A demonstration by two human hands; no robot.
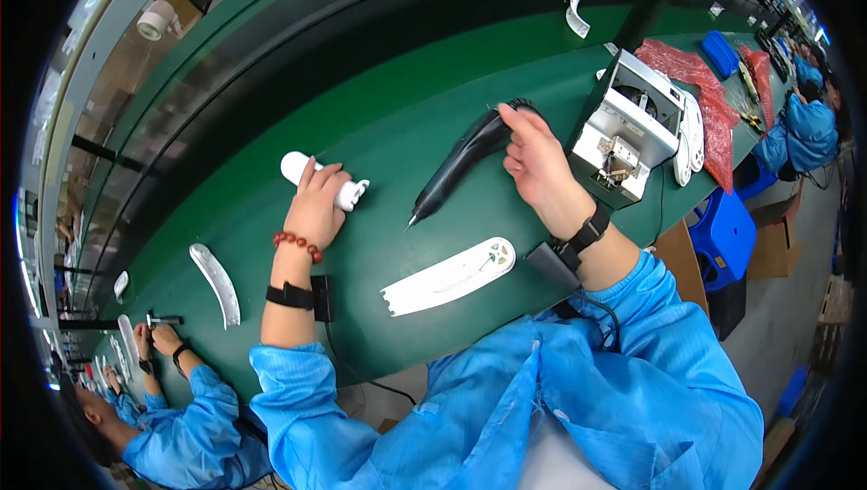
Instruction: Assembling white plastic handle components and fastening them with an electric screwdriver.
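Observation:
My left hand [318, 201] is closed over a white rounded plastic part [295, 167] on the green bench, its notched end showing beside the fingers. My right hand [540, 158] has its fingers curled at the upper end of a black electric screwdriver [462, 160]. The bit of the screwdriver points down and to the left, toward the middle of the bench. Between my forearms lies a long white plastic shell [452, 275] with a round end, its hollow side facing up.
A metal machine [623, 133] stands to the right, beside white parts [689, 138] and red bubble wrap [713, 97]. Left of my left forearm lies a curved white piece [217, 284]. A co-worker [194, 427] works at far left. A blue stool [724, 242] stands right of the bench.

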